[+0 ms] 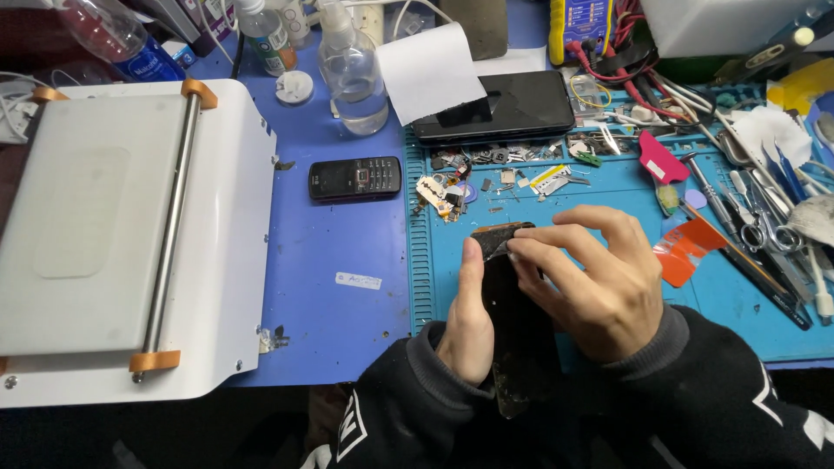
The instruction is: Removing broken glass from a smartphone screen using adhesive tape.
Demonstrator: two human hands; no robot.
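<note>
Surface: blue work mat (452, 287), cluttered bench.
Left hand (465, 326): curled along edge of dark phone panel (521, 347), held upright near the body.
Right hand (599, 278): fingertips pinching panel's top.
Handling: probably thin, light, stiff, fragile; grip edges.
Beyond: loose small parts (452, 195), keypad phone (355, 178), black smartphone (495, 108), spray bottle (352, 74).
Left: white machine (226, 260).

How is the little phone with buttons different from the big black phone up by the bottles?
The button phone is small, with a keypad and a small screen; the big phone is much larger and all smooth glass, no keys showing. The button phone lies bare on the purple mat; the big phone has a white paper sheet draped over its left end. Both are black, lie flat and sideways, and no hand touches them.
</note>
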